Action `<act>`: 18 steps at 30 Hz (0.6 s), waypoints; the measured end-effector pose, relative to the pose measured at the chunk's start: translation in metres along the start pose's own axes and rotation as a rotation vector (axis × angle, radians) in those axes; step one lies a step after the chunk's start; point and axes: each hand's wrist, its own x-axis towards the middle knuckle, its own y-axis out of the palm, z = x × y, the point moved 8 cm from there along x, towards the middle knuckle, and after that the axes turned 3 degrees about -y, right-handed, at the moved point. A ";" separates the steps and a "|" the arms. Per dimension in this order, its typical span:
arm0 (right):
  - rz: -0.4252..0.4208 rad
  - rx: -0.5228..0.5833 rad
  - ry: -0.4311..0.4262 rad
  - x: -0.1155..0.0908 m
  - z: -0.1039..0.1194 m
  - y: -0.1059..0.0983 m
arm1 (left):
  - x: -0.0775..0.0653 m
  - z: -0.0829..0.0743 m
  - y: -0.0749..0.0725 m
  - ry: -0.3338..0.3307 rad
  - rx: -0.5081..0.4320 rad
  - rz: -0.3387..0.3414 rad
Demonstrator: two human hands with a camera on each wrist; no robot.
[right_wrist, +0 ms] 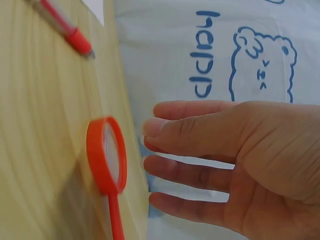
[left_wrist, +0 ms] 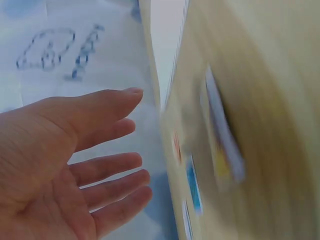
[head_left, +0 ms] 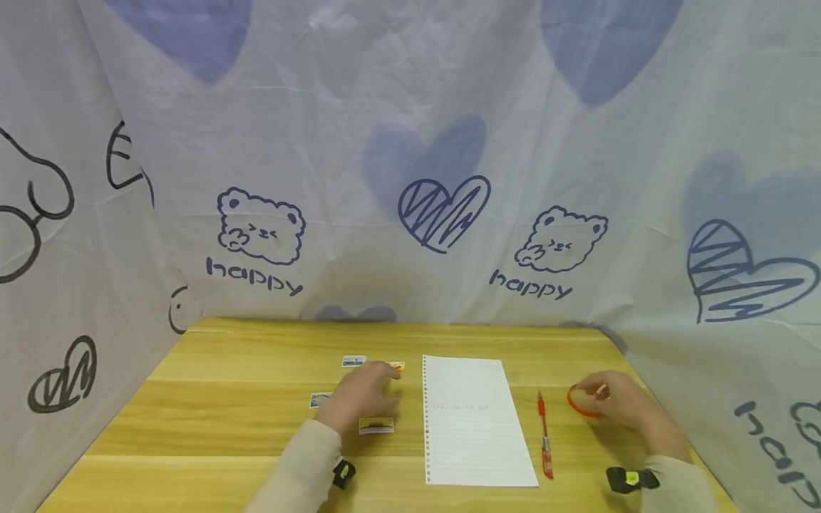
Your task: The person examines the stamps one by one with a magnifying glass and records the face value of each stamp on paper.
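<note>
My left hand hovers over several small picture cards, its fingers extended and nothing in its grasp. Nearest to it are a yellowish card below and a red-and-yellow card by the fingertips. A pale card lies left of the hand, and another card sits behind it. On the right, my right hand is held beside a red-rimmed magnifying glass, thumb and fingers stretched out and apart from it in the right wrist view. From the head view, the hand partly hides the magnifying glass.
Between the hands lies a lined sheet of paper with faint writing and punched holes along its left edge. A red pen is to its right. Patterned cloth hangs behind and beside the wooden table.
</note>
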 end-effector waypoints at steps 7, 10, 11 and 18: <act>0.008 0.028 -0.011 -0.014 -0.019 -0.004 | 0.000 0.058 -0.033 -0.082 0.040 -0.059; 0.012 0.048 0.007 -0.019 -0.028 -0.005 | 0.002 0.076 -0.040 -0.101 0.036 -0.058; 0.011 0.046 0.013 -0.020 -0.030 -0.005 | 0.003 0.081 -0.042 -0.101 0.039 -0.058; 0.010 0.044 0.046 -0.022 -0.035 -0.006 | 0.011 0.103 -0.044 -0.118 0.039 -0.046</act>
